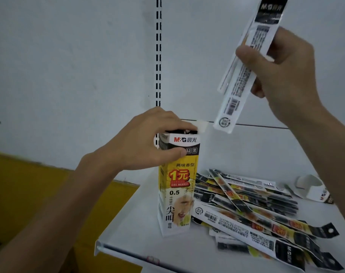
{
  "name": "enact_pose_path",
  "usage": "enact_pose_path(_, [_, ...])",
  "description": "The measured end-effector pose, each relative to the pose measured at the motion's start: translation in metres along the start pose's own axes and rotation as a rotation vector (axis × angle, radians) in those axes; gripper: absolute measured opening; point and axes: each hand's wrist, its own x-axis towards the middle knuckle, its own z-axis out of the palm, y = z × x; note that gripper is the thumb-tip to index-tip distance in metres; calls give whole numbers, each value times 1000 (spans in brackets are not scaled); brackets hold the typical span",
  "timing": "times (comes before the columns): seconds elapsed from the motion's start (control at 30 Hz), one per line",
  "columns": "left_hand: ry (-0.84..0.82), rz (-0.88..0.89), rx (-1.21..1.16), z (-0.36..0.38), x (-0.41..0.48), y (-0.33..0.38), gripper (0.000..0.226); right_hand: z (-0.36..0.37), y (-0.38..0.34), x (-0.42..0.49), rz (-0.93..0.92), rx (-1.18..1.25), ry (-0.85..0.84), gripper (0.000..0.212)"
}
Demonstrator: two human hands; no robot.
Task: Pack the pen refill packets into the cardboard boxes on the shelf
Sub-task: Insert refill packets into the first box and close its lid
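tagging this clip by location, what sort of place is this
Probably a stationery shop or its stockroom: a white metal shelf with a slotted upright behind, a heap of retail pen refill packets, and a price-marked refill box.

You're facing a pale grey wall [69, 66], slotted white metal upright [158, 52] at twelve o'clock, flat white metal shelf [138, 223] at five.

The left grip [148, 142] and right grip [281, 71] were bare hands; the left forearm [49, 203] and right forearm [325, 125] were slim, uncovered as far as the view reached. The left thumb [167, 154] showed a short nail.
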Motion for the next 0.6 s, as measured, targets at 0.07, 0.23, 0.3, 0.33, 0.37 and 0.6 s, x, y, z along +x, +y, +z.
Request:
enact_pose_path(0.07, [3,7,6,0,1,-1,46,7,-7,5,-21,32,46,13])
enact_pose_path(0.23, [10,32,-6,0,2,0,37,31,-12,3,-71,-6,107,16])
enact_pose_path(0.3, [20,16,-37,0,1,-1,30,39,-12,-4,-96,-54,87,15])
enact_pose_path(0.33, [20,6,-45,0,0,-1,27,42,-12,-8,-106,-75,67,14])
enact_pose_path(0.37, [21,-5,-42,-1,-1,-1,29,45,-12,-11,-112,-98,41,13])
enact_pose_path(0.6, [61,18,-6,1,-5,-1,29,66,-6,-23,-125,-328,-103,28])
